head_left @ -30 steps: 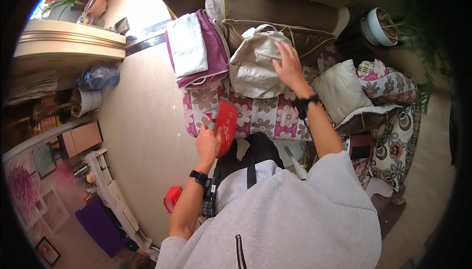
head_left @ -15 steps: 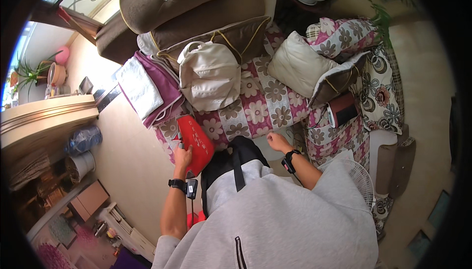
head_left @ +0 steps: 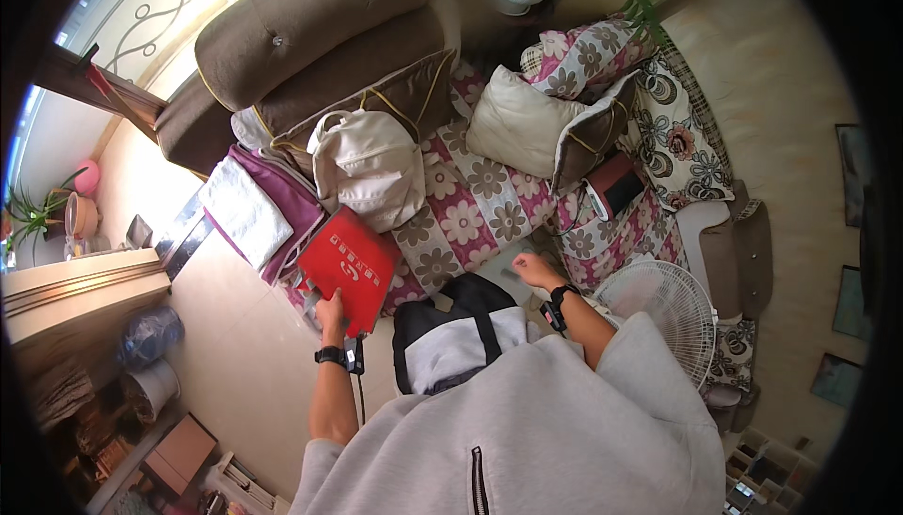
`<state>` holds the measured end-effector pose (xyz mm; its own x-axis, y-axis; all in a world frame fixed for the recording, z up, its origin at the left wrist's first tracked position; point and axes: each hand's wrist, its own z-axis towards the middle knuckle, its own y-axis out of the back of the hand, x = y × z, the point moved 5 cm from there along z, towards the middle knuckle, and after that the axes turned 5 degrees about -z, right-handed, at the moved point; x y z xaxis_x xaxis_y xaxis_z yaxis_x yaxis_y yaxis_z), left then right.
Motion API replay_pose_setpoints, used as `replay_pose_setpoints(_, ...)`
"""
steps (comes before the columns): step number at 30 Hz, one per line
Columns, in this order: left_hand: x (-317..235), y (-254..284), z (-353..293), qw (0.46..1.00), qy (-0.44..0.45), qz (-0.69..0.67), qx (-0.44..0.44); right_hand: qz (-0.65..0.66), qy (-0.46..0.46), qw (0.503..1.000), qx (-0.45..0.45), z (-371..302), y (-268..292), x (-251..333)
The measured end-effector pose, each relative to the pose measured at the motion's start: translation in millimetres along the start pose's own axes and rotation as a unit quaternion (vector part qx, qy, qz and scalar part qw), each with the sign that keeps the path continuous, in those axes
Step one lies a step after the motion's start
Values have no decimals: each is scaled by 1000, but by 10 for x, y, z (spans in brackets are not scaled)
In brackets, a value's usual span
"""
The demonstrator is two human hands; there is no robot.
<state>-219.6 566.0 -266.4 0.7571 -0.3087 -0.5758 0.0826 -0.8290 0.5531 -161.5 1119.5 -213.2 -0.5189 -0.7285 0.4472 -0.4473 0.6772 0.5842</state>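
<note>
My left hand (head_left: pixel 329 313) is closed on the lower left edge of a flat red bag (head_left: pixel 350 266) with pale printing, held up in front of the sofa seat. Right of it, my right hand (head_left: pixel 538 271) is held in front of my body with its fingers curled; whether something small is in them I cannot make out. Between my arms is a black and grey fabric thing with a dark strap (head_left: pixel 461 322), close against my waist. Just beyond the red bag, a cream backpack (head_left: pixel 369 172) leans on the sofa.
Folded white (head_left: pixel 246 212) and purple cloths (head_left: pixel 299 203) lie left of the backpack. A cream pillow (head_left: pixel 517 125) and a dark red-and-black box-like thing (head_left: pixel 613 186) rest on the flowered sofa cover (head_left: pixel 461 219). A white fan (head_left: pixel 663 313) stands close by my right arm.
The red bag has risen and turned so that its broad face shows more, with my left hand on its lower left edge. My view has shifted, bringing more of the fan into sight.
</note>
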Motion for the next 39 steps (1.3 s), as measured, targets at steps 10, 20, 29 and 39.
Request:
replay_pose_setpoints(10,-174,455,-442,952,0,304,39,-50,2,998,-34,872,840,-208)
replay_pose_setpoints(20,-2311,-1445,-1391,827,-226,437,272,-60,84,954,-281,3418,2632,-56)
replay_pose_setpoints(29,-4861,-3882,-1214,756,-524,302,250,-93,142,923,-345,3917,2761,-250)
replay_pose_setpoints(39,-5123,-4266,-1035,652,-550,425,303,-60,259,928,-261,1974,2902,649)
